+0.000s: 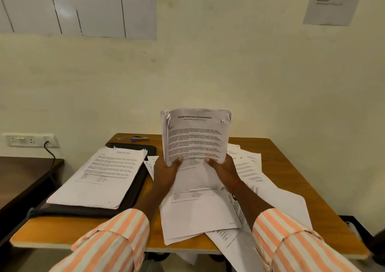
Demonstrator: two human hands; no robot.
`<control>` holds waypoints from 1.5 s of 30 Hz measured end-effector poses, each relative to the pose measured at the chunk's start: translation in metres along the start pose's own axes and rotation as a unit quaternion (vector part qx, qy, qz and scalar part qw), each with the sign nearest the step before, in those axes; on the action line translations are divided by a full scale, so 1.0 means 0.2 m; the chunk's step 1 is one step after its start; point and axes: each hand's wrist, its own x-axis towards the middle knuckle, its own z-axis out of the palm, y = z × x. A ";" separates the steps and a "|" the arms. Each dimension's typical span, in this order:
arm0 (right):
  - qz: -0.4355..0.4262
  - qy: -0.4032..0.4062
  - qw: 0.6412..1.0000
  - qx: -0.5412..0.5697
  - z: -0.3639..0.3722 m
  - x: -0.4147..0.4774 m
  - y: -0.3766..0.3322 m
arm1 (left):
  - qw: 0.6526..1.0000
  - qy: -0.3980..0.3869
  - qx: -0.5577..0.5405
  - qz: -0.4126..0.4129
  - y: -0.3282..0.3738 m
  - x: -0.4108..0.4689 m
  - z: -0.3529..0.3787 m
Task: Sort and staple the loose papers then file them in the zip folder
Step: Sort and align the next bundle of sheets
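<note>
Head view: the left hand [166, 173] and the right hand [224, 171] hold a sheaf of papers [195, 134] upright above the middle of the counter [291, 167]. The left hand grips the lower left corner and the right hand grips the lower right corner. The fingers [178, 160] of each hand are clamped on the sheaf, thumbs on the printed face; the other fingers are hidden behind it.

The far edge of the counter meets the wall. A stapler [139, 139] lies near that edge, left of the sheaf. The zip folder [133, 188] lies flat on the left part of the counter and carries a stack of sheets [104, 173]. Loose papers [198, 213] cover the middle and right, and several overhang the near edge. Bare surface shows at the near left corner and along the far right side. A dark side table [25, 178] stands just beside the left edge.

The long axis of the sheaf runs vertically, title line uppermost, printed face toward the camera. Its upper corners curl. Whether its bottom edge touches the sheets below cannot be told.
</note>
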 end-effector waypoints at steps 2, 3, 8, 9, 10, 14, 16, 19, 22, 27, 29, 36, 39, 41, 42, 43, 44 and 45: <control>0.007 0.006 1.000 0.008 0.01 -0.02 0.02 | 1.000 -0.001 0.004 0.004 -0.02 -0.03 0.01; 0.008 0.006 1.000 0.015 0.02 -0.02 0.02 | 1.000 0.005 0.008 0.009 -0.02 -0.03 0.00; 0.018 -0.002 1.000 -0.014 0.03 -0.02 0.06 | 1.000 -0.007 0.014 -0.006 -0.07 -0.06 0.00; 0.025 -0.004 0.999 -0.031 0.03 -0.03 0.09 | 1.000 -0.018 0.018 -0.013 -0.10 -0.07 -0.01; 0.025 -0.006 0.999 -0.045 0.02 -0.03 0.10 | 1.000 -0.022 0.017 -0.014 -0.11 -0.07 -0.02; 0.007 -0.015 0.996 -0.083 0.01 0.04 0.06 | 0.998 -0.051 0.036 -0.032 -0.07 0.03 -0.05; 0.019 -0.025 0.996 -0.089 -0.01 0.07 0.04 | 0.993 -0.078 0.056 -0.066 -0.03 0.10 -0.08; 0.066 -0.110 0.987 -0.094 -0.04 0.08 0.05 | 0.987 -0.106 0.053 -0.105 0.00 0.19 -0.12; 0.093 -0.186 0.975 -0.084 -0.07 0.04 0.09 | 0.987 -0.062 0.019 -0.145 0.03 0.24 -0.15; 0.158 -0.237 0.958 -0.043 -0.08 0.00 0.11 | 0.980 -0.019 0.023 -0.196 -0.03 0.26 -0.16; 0.152 -0.154 0.976 -0.028 -0.08 0.07 0.11 | 0.976 -0.028 0.046 -0.213 -0.08 0.28 -0.15; 0.081 -0.080 0.976 -0.188 -0.02 0.27 0.16 | 0.966 -0.099 0.041 -0.237 -0.12 0.31 -0.09; 0.091 -0.128 0.971 -0.183 -0.03 0.32 0.21 | 0.963 -0.081 0.063 -0.250 -0.12 0.39 -0.10; 0.112 -0.129 0.969 -0.177 -0.04 0.40 0.25 | 0.964 -0.071 0.076 -0.245 -0.15 0.44 -0.09; 0.113 -0.108 0.971 -0.181 -0.04 0.43 0.25 | 0.966 -0.068 0.089 -0.235 -0.15 0.43 -0.08; 0.098 -0.074 0.971 -0.206 -0.05 0.48 0.25 | 0.966 -0.071 0.108 -0.225 -0.17 0.42 -0.07; 0.070 -0.034 0.964 -0.254 -0.06 0.54 0.25 | 0.967 -0.076 0.125 -0.208 -0.20 0.42 -0.06; 0.040 0.004 0.952 -0.304 -0.07 0.60 0.25 | 0.970 -0.083 0.137 -0.183 -0.24 0.41 -0.06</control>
